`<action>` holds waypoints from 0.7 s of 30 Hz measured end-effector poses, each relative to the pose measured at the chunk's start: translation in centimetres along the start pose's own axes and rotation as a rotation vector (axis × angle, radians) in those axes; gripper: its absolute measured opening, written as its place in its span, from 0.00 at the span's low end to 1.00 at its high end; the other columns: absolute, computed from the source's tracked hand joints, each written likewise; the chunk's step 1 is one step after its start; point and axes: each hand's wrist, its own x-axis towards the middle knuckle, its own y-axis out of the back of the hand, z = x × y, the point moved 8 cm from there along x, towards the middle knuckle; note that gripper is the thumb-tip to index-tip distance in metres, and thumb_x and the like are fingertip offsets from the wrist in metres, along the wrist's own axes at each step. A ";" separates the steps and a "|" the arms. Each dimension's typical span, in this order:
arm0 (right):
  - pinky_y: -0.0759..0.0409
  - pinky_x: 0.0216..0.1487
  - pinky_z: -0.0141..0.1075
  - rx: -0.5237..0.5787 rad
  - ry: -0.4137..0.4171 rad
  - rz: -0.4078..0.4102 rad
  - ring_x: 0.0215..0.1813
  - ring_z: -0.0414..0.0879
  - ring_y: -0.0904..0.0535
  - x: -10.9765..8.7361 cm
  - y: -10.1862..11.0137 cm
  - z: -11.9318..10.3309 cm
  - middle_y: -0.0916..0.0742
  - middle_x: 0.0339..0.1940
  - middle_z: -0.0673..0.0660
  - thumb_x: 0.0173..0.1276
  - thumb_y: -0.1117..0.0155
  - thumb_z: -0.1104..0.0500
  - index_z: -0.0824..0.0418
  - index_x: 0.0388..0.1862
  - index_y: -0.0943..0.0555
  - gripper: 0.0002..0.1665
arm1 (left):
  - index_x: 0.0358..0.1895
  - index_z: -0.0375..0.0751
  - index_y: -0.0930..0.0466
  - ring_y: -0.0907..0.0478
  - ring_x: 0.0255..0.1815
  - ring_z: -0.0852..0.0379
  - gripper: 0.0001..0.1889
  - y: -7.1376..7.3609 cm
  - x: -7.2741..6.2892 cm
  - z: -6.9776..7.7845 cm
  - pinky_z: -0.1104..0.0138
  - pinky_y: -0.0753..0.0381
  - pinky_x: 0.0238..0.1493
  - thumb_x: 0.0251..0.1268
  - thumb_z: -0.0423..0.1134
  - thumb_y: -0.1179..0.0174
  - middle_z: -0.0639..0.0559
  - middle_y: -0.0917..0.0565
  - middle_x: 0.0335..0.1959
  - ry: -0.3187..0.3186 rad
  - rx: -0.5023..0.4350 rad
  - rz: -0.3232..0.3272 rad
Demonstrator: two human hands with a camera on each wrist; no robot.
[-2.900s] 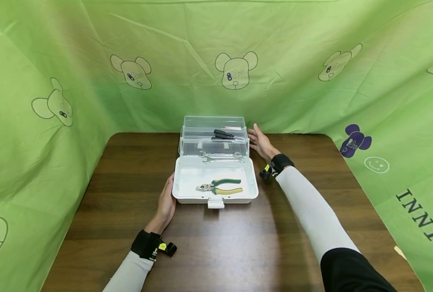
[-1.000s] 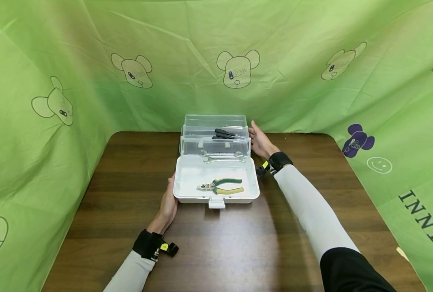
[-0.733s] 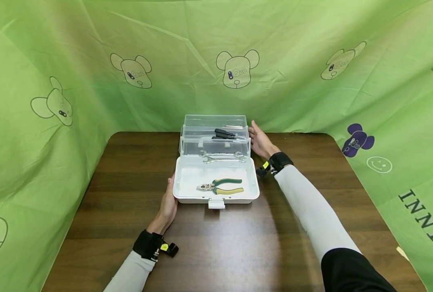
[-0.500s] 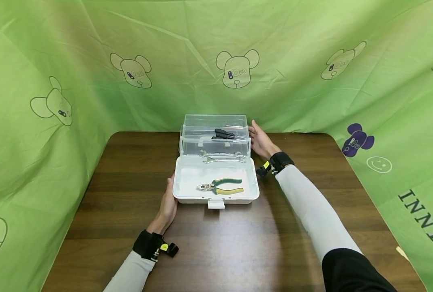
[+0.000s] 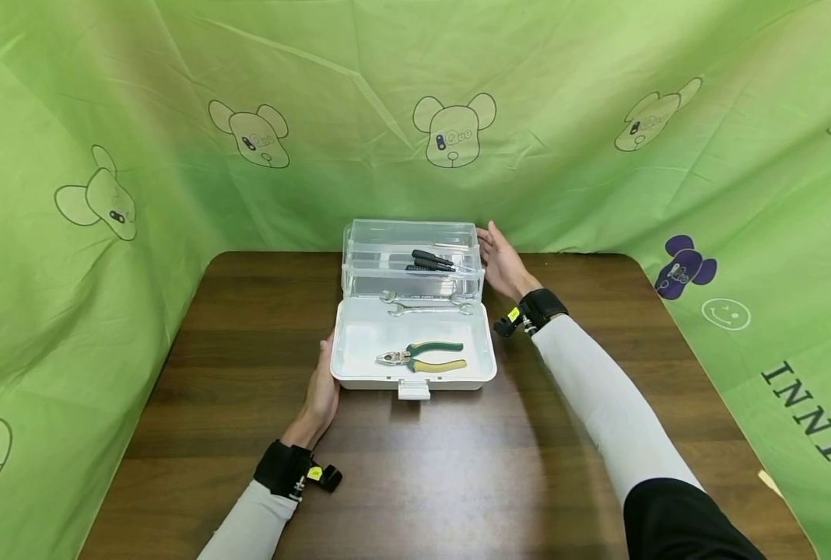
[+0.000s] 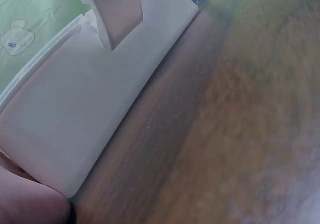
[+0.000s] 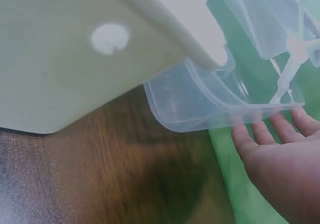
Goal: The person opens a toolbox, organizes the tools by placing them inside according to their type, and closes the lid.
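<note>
A white toolbox (image 5: 345,342) with its clear lid (image 5: 415,229) swung back sits on the table. My left hand (image 5: 320,397) rests along the box's left side; in the left wrist view only part of that hand (image 6: 30,199) shows, beside the box corner. With fingers fairly straight, my right hand (image 5: 505,264) touches the outside of the clear lid; the right wrist view shows its fingertips against the clear plastic (image 7: 185,114). Combination pliers (image 5: 429,358) with green and yellow handles lie in the box. Wrenches (image 5: 429,309) and black-handled screwdrivers (image 5: 433,263) are farther back.
The wooden table (image 5: 429,482) extends around the box. A green cloth (image 5: 317,155) with printed bear heads hangs behind and at both sides. The white latch (image 5: 414,390) juts from the box's front. Clear trays (image 5: 359,260) sit behind the box's white base.
The clear lid and trays have shifted slightly, tipping a little upward and forward. My right hand has moved up a bit with them. The left hand and pliers stay in place.
</note>
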 end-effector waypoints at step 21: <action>0.28 0.67 0.39 -0.015 0.245 0.026 0.72 0.47 0.32 -1.5 -0.6 -2.7 0.26 0.72 0.55 0.90 0.61 0.41 0.62 0.75 0.33 0.31 | 0.86 0.32 0.63 0.65 0.88 0.45 0.33 0.1 0.1 -0.2 0.48 0.64 0.86 0.91 0.50 0.82 0.39 0.59 0.89 0.010 0.013 0.010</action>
